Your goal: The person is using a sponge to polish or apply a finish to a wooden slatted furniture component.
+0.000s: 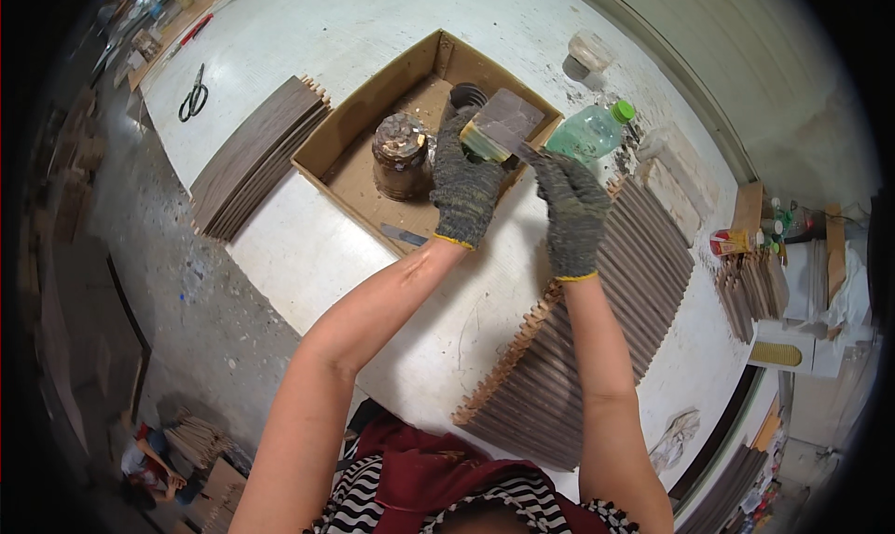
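Note:
My left hand (466,184), in a dark knitted glove with a yellow cuff, grips a squarish block (503,115) with a grey top and a yellowish side. It holds the block over a shallow cardboard box (347,197). My right hand (573,208), gloved alike, is closed at the block's near right corner, on a thin dark piece that I cannot make out. Inside the box, left of my left hand, stands a brown, crusted jar (401,157). A flat grey blade (403,234) lies by the box's near wall.
Curved wooden slats with pegged ends (256,161) are stacked left of the box; a row of similar slats (606,301) lies under my right forearm. A green-capped bottle (592,131) lies right of the box. Scissors (194,96) lie far left. Another person (149,469) is at lower left.

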### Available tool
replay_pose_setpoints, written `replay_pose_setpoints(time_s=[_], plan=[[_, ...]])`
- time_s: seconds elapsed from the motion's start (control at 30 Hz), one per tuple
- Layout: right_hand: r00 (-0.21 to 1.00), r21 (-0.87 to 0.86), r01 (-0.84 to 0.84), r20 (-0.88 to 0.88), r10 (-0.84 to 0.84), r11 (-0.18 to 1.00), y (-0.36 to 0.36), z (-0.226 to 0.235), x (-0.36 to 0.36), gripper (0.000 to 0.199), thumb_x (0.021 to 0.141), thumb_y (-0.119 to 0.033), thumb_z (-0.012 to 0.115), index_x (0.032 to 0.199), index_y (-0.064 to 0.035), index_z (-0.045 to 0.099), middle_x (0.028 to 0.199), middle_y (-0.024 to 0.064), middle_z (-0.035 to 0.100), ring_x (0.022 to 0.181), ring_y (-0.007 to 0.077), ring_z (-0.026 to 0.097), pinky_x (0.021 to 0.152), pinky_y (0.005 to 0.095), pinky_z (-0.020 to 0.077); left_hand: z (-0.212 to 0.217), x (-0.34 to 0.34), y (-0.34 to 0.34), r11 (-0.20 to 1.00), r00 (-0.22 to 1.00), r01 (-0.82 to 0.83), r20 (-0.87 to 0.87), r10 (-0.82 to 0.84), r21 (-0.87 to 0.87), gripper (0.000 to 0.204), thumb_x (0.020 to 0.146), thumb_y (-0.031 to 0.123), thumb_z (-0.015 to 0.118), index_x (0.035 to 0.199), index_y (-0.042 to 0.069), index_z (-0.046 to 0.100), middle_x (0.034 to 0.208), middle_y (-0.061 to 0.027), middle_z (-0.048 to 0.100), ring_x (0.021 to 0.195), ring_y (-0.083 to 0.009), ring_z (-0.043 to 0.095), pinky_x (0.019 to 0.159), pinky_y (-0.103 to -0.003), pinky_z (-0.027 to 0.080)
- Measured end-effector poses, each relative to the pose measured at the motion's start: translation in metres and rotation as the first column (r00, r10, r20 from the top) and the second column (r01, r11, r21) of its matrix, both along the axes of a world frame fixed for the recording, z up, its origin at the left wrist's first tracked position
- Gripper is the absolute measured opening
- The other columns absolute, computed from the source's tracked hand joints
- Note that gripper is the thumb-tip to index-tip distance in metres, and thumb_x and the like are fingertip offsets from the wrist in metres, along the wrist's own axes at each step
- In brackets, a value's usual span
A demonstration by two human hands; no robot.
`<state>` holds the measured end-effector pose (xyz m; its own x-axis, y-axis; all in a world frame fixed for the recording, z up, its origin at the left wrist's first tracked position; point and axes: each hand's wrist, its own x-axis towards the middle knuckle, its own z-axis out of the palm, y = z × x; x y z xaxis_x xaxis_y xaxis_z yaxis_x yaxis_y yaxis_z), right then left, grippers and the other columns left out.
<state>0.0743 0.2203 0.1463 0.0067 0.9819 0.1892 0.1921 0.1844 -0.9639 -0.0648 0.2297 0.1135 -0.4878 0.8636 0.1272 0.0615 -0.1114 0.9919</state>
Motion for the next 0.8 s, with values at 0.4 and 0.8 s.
replay_pose_setpoints(time_s=[0.4,0.8], plan=[[0.99,0.036,-0.061,-0.123,0.065,0.998,-0.003,-0.007,-0.002,0.024,0.095,-0.015,0.067,0.114,-0.0005,0.071,0.086,0.0013,0.066,0.074,0.0086,0.056,0.063,0.0255,0.047,-0.004,0.003,0.0,0.99,0.993,-0.076,-0.083,0.086,0.122,0.058,0.07,0.009,0.085,0.122,0.002,0.059,0.116,-0.0126,0.063,0.107,-0.0245,0.061,0.096,-0.037,0.048],[0.994,-0.058,0.043,-0.095,-0.048,0.997,-0.004,0.003,-0.003,0.023,0.096,-0.017,0.066,0.111,-0.0001,0.072,0.081,0.0031,0.065,0.069,0.0097,0.056,0.064,0.0251,0.0472,-0.011,0.003,0.004,0.978,0.987,-0.067,-0.132,0.094,0.196,0.056,0.073,0.009,0.085,0.123,0.002,0.059,0.116,-0.012,0.063,0.107,-0.0231,0.061,0.095,-0.036,0.048]])
